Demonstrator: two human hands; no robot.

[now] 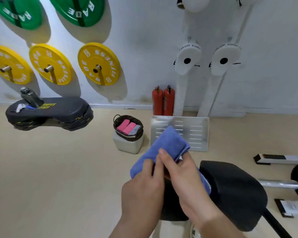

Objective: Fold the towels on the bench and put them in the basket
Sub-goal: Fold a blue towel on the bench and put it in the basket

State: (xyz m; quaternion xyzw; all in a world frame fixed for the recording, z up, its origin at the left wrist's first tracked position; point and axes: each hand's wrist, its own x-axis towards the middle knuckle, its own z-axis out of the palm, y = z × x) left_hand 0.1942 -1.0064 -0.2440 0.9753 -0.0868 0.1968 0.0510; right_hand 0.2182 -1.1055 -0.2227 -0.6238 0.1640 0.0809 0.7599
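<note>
Now, blue towel (pixel 163 145): looks soft, light, floppy; you should hold its folded edge.
Left grip (pixel 143 184): fingers curled round its near end.
Right grip (pixel 182 172): thumb and fingers pinch it.

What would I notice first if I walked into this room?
Probably the folded blue towel right in the middle, held by the left hand and right hand above the black bench. Next, the bright yellow weight plates hanging on the wall at the left, with green weight plates above them. Farther back, a dark wicker basket holds pink towels, near two red fire extinguishers.
</note>
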